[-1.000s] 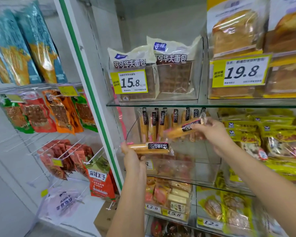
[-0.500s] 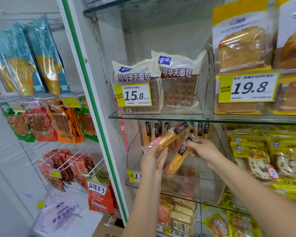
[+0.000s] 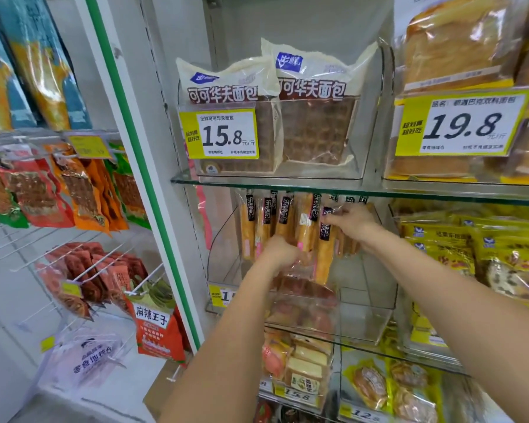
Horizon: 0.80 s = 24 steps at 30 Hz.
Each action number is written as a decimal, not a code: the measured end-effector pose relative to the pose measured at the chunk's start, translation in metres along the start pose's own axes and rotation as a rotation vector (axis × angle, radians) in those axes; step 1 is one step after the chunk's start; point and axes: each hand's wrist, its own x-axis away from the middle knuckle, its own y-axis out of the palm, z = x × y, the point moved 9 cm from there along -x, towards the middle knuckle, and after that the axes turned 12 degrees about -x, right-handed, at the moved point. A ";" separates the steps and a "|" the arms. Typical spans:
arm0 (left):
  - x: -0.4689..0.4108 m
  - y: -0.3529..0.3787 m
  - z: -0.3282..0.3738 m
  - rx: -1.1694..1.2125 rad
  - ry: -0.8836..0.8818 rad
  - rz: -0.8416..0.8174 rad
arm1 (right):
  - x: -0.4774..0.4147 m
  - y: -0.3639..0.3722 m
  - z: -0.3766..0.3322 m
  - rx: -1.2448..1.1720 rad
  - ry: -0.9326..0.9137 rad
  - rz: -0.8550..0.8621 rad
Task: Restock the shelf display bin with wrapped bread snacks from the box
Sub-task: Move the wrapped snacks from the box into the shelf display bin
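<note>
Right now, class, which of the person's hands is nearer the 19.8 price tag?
Right. The right hand pinches a bread snack below-left of the 19.8 price tag; the left hand grips another lower down, farther left.

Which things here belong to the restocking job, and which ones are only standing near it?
Part of the job:
clear display bin
row of wrapped bread snacks standing in it
held bread snack, pinched by the right hand
left hand, at the row

Only nearby:
waffle bread packs
15.8 price tag
yellow packets
hanging snack bags
</note>
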 end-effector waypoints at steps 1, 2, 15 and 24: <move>-0.005 0.002 0.001 -0.024 0.003 0.016 | -0.004 0.000 0.002 0.027 -0.007 0.004; -0.010 0.005 0.002 -0.039 0.009 0.029 | -0.008 0.001 0.003 0.052 -0.015 0.003; -0.066 0.016 -0.008 -0.034 -0.086 0.172 | -0.034 0.020 -0.002 0.155 -0.209 0.032; -0.073 0.018 -0.013 -0.378 -0.075 0.216 | -0.038 0.047 0.065 0.439 0.047 -0.079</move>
